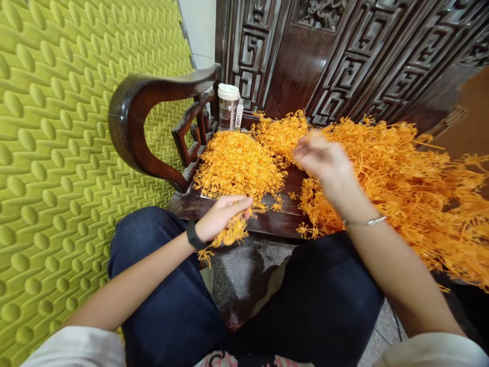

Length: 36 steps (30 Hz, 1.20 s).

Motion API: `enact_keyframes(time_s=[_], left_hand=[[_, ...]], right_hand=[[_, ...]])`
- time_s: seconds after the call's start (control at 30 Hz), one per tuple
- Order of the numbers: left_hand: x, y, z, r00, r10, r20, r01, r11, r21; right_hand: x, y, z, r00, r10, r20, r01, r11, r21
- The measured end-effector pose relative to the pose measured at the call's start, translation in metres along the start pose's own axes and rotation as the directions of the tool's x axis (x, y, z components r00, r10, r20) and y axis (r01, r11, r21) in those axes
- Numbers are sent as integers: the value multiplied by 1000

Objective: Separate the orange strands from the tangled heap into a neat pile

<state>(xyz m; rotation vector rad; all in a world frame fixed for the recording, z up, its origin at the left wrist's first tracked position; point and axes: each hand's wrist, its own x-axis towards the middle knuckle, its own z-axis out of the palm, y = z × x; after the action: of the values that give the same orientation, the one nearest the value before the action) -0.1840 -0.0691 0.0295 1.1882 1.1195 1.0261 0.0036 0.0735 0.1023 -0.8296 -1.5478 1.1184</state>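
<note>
My left hand (229,211) is closed around a small bunch of orange artificial flower pieces (231,232), whose thin strands hang below the palm. It is just in front of a heap of the same orange pieces (240,163) on the dark wooden seat (275,223). My right hand (319,155) is over the seat, between a smaller orange heap (282,135) and a large mass of long-stemmed orange pieces (397,178). Its fingers look bent but are smeared by motion, so whether they hold anything cannot be made out.
A clear bottle with a white lid (228,104) stands behind the heap. A curved wooden armrest (132,122) borders the left side, beside a yellow-green textured wall (57,153). The carved wooden backrest (298,61) rises behind. A cardboard piece (468,117) is at the right.
</note>
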Motion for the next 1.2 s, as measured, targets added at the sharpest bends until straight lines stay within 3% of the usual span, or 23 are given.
enact_keyframes(time_s=[0.1,0.13,0.2,0.27,0.37,0.43,0.5,0.53,0.57,0.63,0.73,0.83,0.9,1.0,1.1,1.13,1.2], left_hand=[[-20,-22,1,990,-125,70,122,992,43],[-24,-26,2,985,-153,84,152,988,19],[-26,-30,6,978,-163,132,171,984,-53],[-21,-28,11,970,-158,184,182,975,-125],[-12,-29,13,959,-192,211,238,945,-223],[-9,-33,11,950,-227,213,284,912,-295],[-8,-39,9,944,-230,236,306,879,-365],[-8,-41,9,942,-215,257,304,870,-389],[-8,-42,9,941,-196,277,299,866,-401],[-8,-44,10,936,-175,306,291,873,-392],[-7,-44,14,936,-207,283,299,893,-335],[-6,-46,15,940,-203,275,283,913,-293],[-5,-48,14,945,-159,285,236,936,-262],[-4,-48,13,949,-120,290,186,959,-213],[-4,-47,14,942,-138,305,201,962,-185],[-4,-46,15,941,-148,303,210,961,-182],[-4,-45,15,950,-181,254,231,955,-187]], right_hand=[[23,-9,-57,973,-123,-197,122,992,-14],[26,-9,-69,926,-173,-337,171,985,-36],[23,-3,-73,820,-292,-492,263,956,-130],[13,6,-55,751,-423,-508,363,906,-217],[-2,18,-19,723,-578,-379,523,816,-247],[-5,25,-5,782,-597,-177,536,790,-296],[-6,33,-2,879,-449,158,474,795,-379],[-6,36,-4,890,-313,332,437,793,-424],[-7,39,-5,865,-176,470,412,784,-465],[-11,42,-4,787,7,617,390,769,-506],[-27,36,8,715,70,696,348,828,-440],[-48,26,26,597,92,797,303,894,-329],[-60,24,36,528,111,842,324,890,-321],[-72,30,44,468,134,874,381,862,-335],[-75,38,47,451,127,883,379,869,-318],[-75,40,48,468,133,874,353,878,-323],[-73,43,49,552,154,819,276,894,-354]])
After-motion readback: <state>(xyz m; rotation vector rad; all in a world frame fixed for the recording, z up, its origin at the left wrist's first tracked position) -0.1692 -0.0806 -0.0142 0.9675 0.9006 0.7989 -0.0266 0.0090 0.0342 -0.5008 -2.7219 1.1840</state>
